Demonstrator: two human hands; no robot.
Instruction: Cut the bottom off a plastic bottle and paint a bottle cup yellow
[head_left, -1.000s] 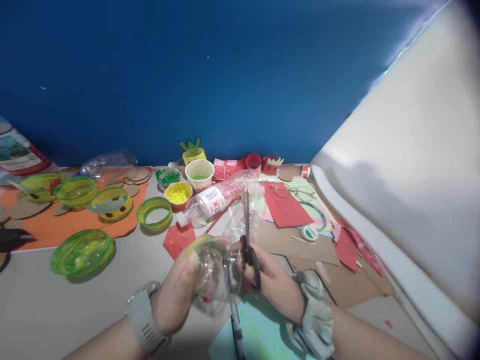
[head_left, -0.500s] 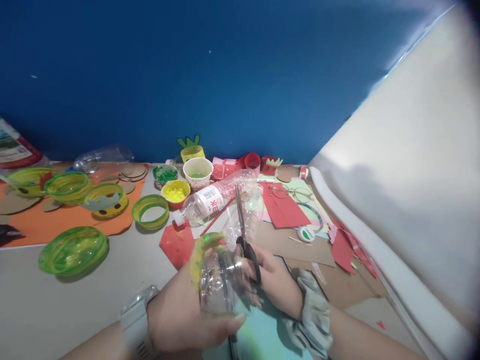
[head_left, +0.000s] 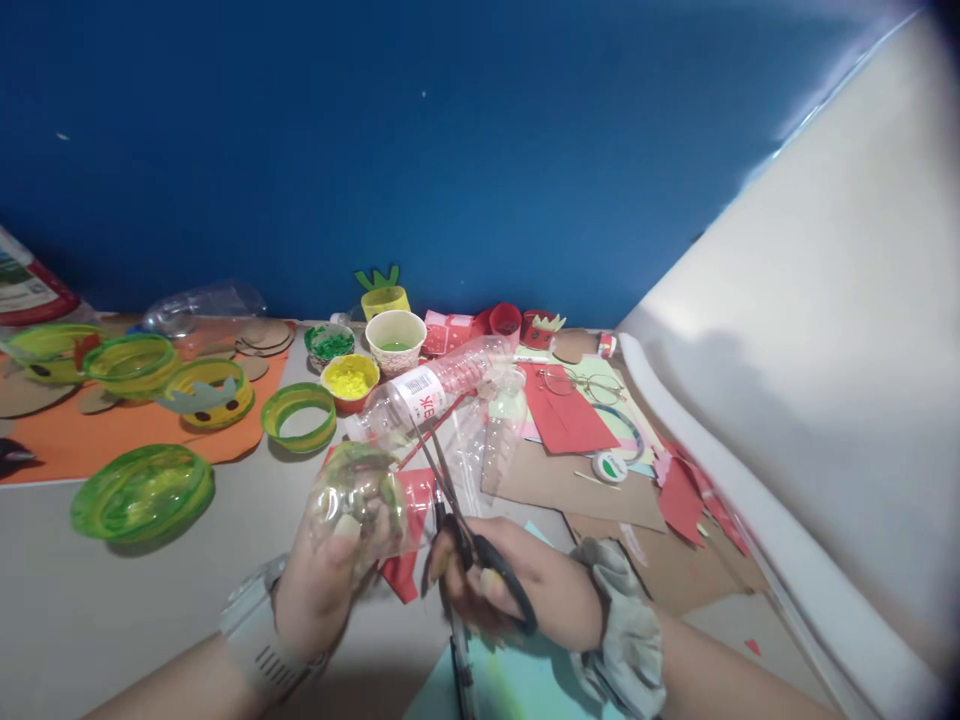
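My left hand, with a watch at the wrist, is wrapped round a clear piece of plastic bottle. Some green and yellow colour shows on or through it. My right hand, a grey scrunchie at its wrist, grips black-handled scissors whose blades point up and away, slightly apart. The blades are just right of the plastic piece; whether they touch it I cannot tell. Behind the hands lies a whole clear bottle with a white label.
Painted green-yellow rings and a green plastic dish stand at the left. Paper cups with paint are at the back. Red paper, glasses and cardboard lie at the right. A blue wall rises behind.
My left hand has moved left and turned, carrying the plastic piece up and away from my right hand. The scissors have shifted left and down, and their blades are wider apart.
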